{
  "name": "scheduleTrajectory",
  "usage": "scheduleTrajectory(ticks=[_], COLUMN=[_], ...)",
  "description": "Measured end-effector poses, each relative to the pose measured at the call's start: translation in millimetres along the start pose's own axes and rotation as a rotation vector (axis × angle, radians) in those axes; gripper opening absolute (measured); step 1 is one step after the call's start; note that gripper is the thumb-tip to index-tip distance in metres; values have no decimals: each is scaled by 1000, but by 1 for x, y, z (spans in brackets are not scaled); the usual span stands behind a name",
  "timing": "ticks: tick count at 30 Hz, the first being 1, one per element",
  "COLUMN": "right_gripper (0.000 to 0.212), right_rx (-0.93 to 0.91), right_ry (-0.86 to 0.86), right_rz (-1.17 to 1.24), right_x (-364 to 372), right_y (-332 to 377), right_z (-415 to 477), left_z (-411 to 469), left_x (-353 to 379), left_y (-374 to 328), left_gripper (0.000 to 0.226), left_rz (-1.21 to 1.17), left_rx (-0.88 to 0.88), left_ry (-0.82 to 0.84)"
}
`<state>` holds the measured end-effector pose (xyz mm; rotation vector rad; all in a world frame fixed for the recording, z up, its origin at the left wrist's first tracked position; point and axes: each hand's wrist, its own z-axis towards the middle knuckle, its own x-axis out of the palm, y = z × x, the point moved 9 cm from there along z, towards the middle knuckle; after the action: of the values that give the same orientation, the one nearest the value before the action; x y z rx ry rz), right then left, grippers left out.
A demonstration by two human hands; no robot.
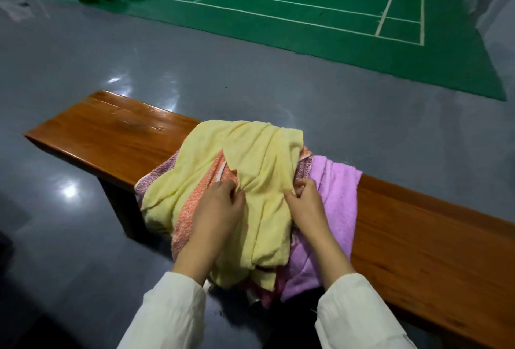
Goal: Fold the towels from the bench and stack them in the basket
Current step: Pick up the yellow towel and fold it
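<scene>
Head cam view: there's a messy heap of towels sitting on a glossy wooden bench [111, 131], nothing folded yet. The yellow towel [250, 159] is draped on top, with an orange patterned towel [195, 204] poking out underneath it on the left and a purple towel [340, 195] on the right. The left hand [220, 206] has its fingers curled in, pinching a bunch of the yellow fabric. The right hand [303, 201] does the same, fingertips pinching a fold of yellow near the purple one. Cream sleeves [172, 312] on both arms. Green court mat [306, 14] behind, on grey floor.
</scene>
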<state>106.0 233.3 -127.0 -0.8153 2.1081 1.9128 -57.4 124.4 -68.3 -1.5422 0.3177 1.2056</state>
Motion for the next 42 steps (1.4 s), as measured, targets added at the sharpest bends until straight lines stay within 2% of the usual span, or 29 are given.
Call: scheduleTrajectory(ticks=[2, 5, 7, 8, 10, 11, 13, 15, 18, 19, 21, 24, 26, 28, 32, 36, 38, 40, 42], right_gripper=[3, 31, 35, 32, 33, 34, 31, 32, 37, 41, 50, 44, 39, 35, 23, 14, 11, 17, 17], right_rx=[41, 103, 227, 303, 394, 402, 394, 418, 386, 356, 269, 195, 167, 145, 174, 123, 55, 2, -22], right_ry=[17, -16, -77, -44, 137, 228, 394, 456, 319, 266, 182, 68, 21, -24, -325, -504, -558, -564, -518], right_rz=[46, 208, 618, 857, 1110, 1099, 1002, 978, 1036, 1049, 1052, 1033, 1014, 993, 994, 1206, 1245, 1198, 1122], right_x=[-5, -18, -28, -26, -23, -24, -27, -33, -59, -72, -98, -136, -157, -174, -218, -253, -266, -270, -260], right_y=[-5, -3, -7, -8, 3, 10, 18, 19, 15, 15, 18, 15, 13, 11, -14, -30, -27, -19, -10], right_z=[1, -4, -12, -18, -33, -41, -57, -72, -79, -82, -88, -102, -116, -129, -152, -163, -165, -164, -161], left_z=[-2, -8, -11, -12, -15, -15, -22, -34, -43, -44, -51, -70, -82, -87, -79, -58, -48, -37, -30], left_x=[-12, -27, -34, -32, -19, -10, 3, 11, 6, 5, 0, -4, -3, -3, -22, -47, -49, -38, -19], left_y=[-1, -5, -8, -5, -2, -3, -15, -30, -64, -75, -100, -147, -171, -181, -182, -180, -176, -173, -166], left_gripper=[22, 28, 29, 26, 33, 40, 39, 42, 12, 9, 10, 14, 22, 29, 22, 15, 23, 36, 59], left_rz=[-115, -364, -538, -611, -757, -848, -962, -870, -879, -903, -967, -1025, -915, -757, -687, -748, -764, -707, -437], left_rx=[-17, -64, -159, -247, -448, -500, -537, -514, -375, -326, -272, -116, 21, 111, 146, 134, 123, 104, 59], left_ry=[-71, -157, -193, -192, -90, -3, 197, 351, 318, 290, 257, 368, 505, 563, 390, 183, 145, 177, 246])
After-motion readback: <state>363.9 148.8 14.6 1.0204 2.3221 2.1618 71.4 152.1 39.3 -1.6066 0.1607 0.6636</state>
